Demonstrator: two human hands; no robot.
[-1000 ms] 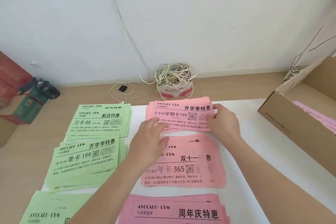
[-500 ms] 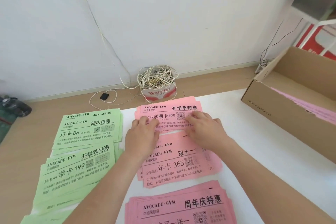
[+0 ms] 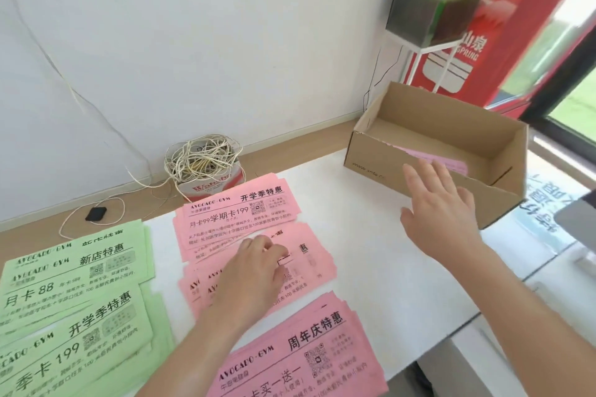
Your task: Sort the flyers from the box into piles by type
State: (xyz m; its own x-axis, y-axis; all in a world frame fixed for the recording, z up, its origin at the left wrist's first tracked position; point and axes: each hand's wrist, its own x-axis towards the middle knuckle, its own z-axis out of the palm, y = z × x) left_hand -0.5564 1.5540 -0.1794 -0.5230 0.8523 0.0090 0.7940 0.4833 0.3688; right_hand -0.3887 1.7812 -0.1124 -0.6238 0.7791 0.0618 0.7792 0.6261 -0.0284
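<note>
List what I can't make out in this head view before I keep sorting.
Head view:
- Flyers in the cardboard box: its near wall and the right hand hide most; type unreadable.
- Heading of the middle pink pile: covered by the left hand.
- Nearest pink pile: cut off by the bottom edge.
- Tank at top right: motion-blurred.

Three piles of flyers are set in a column on the table (image 3: 371, 251): the far pile (image 3: 235, 216), the middle pile (image 3: 309, 264) just before it, and the near pile (image 3: 296, 354) at the front. Two more are laid to the left, the left far pile (image 3: 74, 264) behind the left near pile (image 3: 71, 348). The box (image 3: 371, 151) is placed at the right rear, with loose flyers (image 3: 432, 158) lying inside. A coil of cord (image 3: 201, 158) is seen behind the table, by the wall. The left hand (image 3: 254, 274) is rested on the middle pile; the right hand (image 3: 438, 213) is held just before the box.
</note>
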